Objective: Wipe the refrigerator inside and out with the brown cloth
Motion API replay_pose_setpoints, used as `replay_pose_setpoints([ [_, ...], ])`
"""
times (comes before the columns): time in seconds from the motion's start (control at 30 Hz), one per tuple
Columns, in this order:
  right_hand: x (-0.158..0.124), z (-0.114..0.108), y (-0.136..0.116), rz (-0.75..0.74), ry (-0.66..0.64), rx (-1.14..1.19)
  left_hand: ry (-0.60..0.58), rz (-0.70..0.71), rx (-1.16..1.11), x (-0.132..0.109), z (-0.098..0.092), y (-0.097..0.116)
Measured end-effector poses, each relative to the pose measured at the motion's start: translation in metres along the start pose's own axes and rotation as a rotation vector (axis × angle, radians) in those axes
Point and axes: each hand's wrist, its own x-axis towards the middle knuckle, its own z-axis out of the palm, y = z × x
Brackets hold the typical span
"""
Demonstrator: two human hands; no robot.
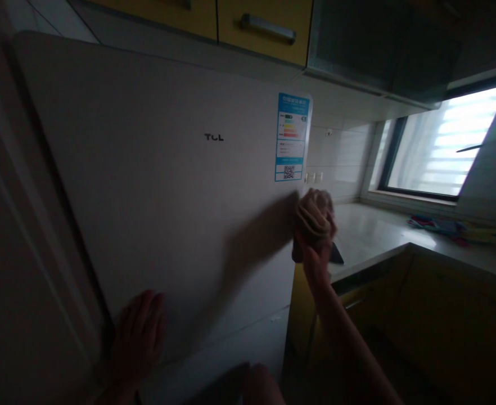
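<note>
dim kitchen, lit only from a bright slatted window (442, 146) at far right, with glossy yellow wall cabinets (265, 22) overhead. front and centre, a tall white refrigerator door (159, 185) with a small dark logo and a blue energy label (291, 138) near its upper right corner. left hand (140, 332) spread flat against the lower left of the door, fingers close together, gripping nothing, apparently as a brace to steady the panel. right hand (315, 247) raised at the door's right edge just below the label, closed tight around a bunched tan cloth (313, 216), wadded into a pad probably for firmer contact with the surface; slightly blurred, with a soft shadow beside it on the door. whether cloth and door edge actually touch, not clear in this light. behind the raised arm, a pale stone counter (370, 236) on yellow base units. a heap of bright multicoloured rags (454, 226) well apart at its far end, under the window. small dark object behind the wrist, too dim to identify.
</note>
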Motion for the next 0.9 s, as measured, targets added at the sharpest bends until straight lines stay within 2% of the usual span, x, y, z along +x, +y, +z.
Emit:
replay_pose_setpoints([
  [0.07, 0.005, 0.043, -0.003, -0.222, -0.037, -0.184, 0.028, 0.042, 0.068, -0.010, 0.012, -0.004],
  [0.13, -0.010, 0.071, -0.006, -0.458, -0.181, -0.334, 0.057, 0.039, 0.114, -0.016, 0.023, -0.005],
  [0.17, -0.018, 0.078, -0.007, -0.579, -0.303, -0.389, 0.061, 0.032, 0.123, -0.019, 0.028, -0.005],
  [0.23, -0.023, 0.079, -0.009, -0.798, -0.645, -0.439, 0.063, 0.030, 0.118, -0.021, 0.033, -0.006],
  [0.27, -0.015, 0.075, -0.012, -0.883, -0.837, -0.443, 0.065, 0.034, 0.111, -0.022, 0.034, -0.007],
  [0.33, 0.028, 0.067, -0.023, -0.987, -1.116, -0.422, 0.073, 0.038, 0.110, -0.023, 0.035, -0.007],
  [0.37, 0.060, 0.066, -0.032, -1.002, -1.119, -0.416, 0.079, 0.037, 0.116, -0.024, 0.036, -0.007],
  [0.4, 0.096, 0.067, -0.043, -0.975, -0.940, -0.406, 0.085, 0.032, 0.122, -0.025, 0.036, -0.007],
  [0.47, 0.165, 0.078, -0.072, -0.870, -0.452, -0.342, 0.091, 0.012, 0.129, -0.027, 0.038, -0.006],
  [0.53, 0.211, 0.102, -0.104, -0.758, -0.133, -0.289, 0.088, -0.012, 0.131, -0.028, 0.040, -0.004],
  [0.57, 0.218, 0.116, -0.120, -0.705, -0.036, -0.319, 0.083, -0.019, 0.131, -0.029, 0.041, -0.004],
  [0.63, 0.200, 0.145, -0.148, -0.670, 0.054, -0.396, 0.072, -0.021, 0.132, -0.030, 0.041, -0.004],
  [0.67, 0.176, 0.157, -0.157, -0.725, 0.022, -0.428, 0.067, -0.021, 0.132, -0.031, 0.041, -0.004],
  [0.7, 0.145, 0.168, -0.164, -0.851, -0.041, -0.419, 0.063, -0.020, 0.132, -0.031, 0.041, -0.004],
  [0.77, 0.075, 0.183, -0.165, -1.190, -0.377, -0.406, 0.061, -0.023, 0.131, -0.030, 0.040, -0.005],
  [0.83, 0.017, 0.190, -0.157, -1.595, -0.780, -0.385, 0.071, -0.025, 0.131, -0.028, 0.038, -0.005],
  [0.9, -0.008, 0.193, -0.150, -2.001, -1.213, -0.335, 0.091, -0.017, 0.127, -0.026, 0.037, -0.004],
])
